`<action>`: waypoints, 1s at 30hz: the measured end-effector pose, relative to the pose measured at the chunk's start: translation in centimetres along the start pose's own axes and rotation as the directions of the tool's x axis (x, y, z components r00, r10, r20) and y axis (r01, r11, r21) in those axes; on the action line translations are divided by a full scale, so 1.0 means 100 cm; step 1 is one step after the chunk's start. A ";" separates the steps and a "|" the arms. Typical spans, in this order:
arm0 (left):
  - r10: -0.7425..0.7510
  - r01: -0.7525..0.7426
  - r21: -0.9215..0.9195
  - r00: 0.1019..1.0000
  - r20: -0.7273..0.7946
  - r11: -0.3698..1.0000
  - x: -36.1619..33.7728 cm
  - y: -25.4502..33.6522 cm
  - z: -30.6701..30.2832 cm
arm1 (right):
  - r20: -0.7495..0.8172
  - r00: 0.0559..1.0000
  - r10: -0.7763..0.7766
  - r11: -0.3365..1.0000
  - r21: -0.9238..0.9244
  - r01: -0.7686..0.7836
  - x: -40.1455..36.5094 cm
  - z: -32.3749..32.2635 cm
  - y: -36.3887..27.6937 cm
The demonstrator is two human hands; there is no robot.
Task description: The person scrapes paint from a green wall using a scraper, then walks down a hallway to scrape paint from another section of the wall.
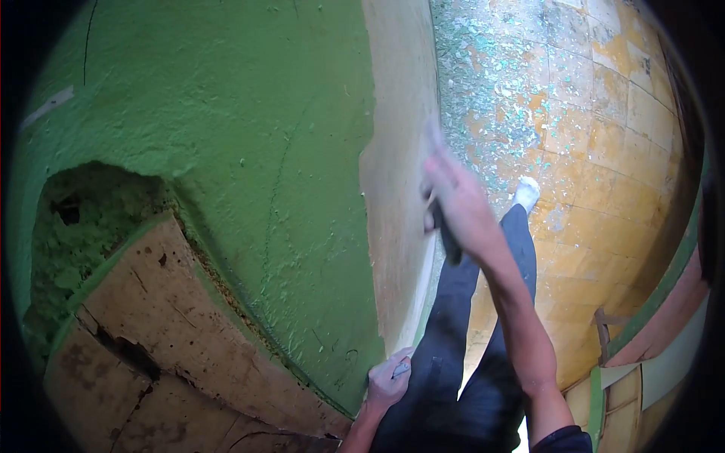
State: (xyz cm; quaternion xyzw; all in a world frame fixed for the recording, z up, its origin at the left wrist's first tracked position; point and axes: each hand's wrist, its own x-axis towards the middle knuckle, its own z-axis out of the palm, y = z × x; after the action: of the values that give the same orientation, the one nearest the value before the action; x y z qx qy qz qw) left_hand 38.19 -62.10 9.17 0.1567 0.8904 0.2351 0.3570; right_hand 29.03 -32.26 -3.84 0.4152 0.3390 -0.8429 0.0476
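Observation:
My right hand [453,192] is raised beside the wall's vertical edge, blurred by motion. Its fingers are wrapped round a dark-handled scraper [451,243], whose far end is smeared against the pale, bare strip [400,166] of the wall. Green paint [279,151] covers the rest of this wall face, ending in a ragged line at the strip. Lower down, my left hand [389,380] is closed at the bottom of the strip, close to the wall corner. A small grey piece [400,370] shows between its fingers; its kind I cannot tell.
Green and white paint flakes [491,83] lie scattered over the yellowish tiled floor [596,204]. My foot in a white sock [526,194] stands on it. At left, a broken hollow [91,219] in the wall adjoins cracked brown boards [174,302]. A wooden frame [604,332] stands at right.

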 end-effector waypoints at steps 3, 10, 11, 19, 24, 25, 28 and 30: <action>0.001 -0.002 0.017 1.000 0.005 1.000 -0.001 -0.002 0.000 | 0.123 0.992 -0.009 0.987 -0.160 0.029 -0.010 0.001 0.019; -0.035 0.033 0.046 0.999 0.042 0.998 -0.005 -0.004 -0.002 | 0.235 0.915 -0.328 0.850 -0.349 0.395 -0.023 -0.001 -0.009; -0.024 0.022 0.047 0.999 0.035 0.999 -0.004 -0.003 -0.001 | 0.259 0.869 -0.421 0.759 -0.424 0.494 -0.035 -0.002 0.007; 0.048 -0.047 0.058 0.999 -0.025 0.997 -0.001 -0.003 0.001 | 0.269 0.936 -0.227 0.712 -0.610 0.348 -0.025 -0.002 -0.043; 0.040 -0.039 0.024 0.999 -0.031 0.999 0.000 -0.004 0.002 | 0.368 0.920 -0.135 0.735 -0.586 0.342 -0.047 -0.007 -0.022; 0.023 -0.023 0.037 1.000 -0.013 0.999 0.000 -0.004 0.001 | 0.366 0.925 -0.103 0.731 -0.603 0.320 -0.028 -0.010 -0.039; -0.016 0.014 0.058 0.999 0.035 0.998 -0.005 -0.005 -0.001 | 0.378 0.921 -0.095 0.669 -0.661 0.340 -0.022 -0.016 -0.041; -0.011 0.009 0.051 0.999 0.039 0.999 -0.004 -0.007 0.000 | 0.363 0.919 -0.151 0.650 -0.664 0.369 -0.034 -0.009 -0.023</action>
State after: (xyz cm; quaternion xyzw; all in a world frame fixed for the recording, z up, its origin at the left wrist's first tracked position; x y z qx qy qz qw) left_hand 38.33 -62.86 9.03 0.1659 0.8897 0.2076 0.3714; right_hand 31.00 -30.64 -0.56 0.1876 0.6885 -0.6883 0.1307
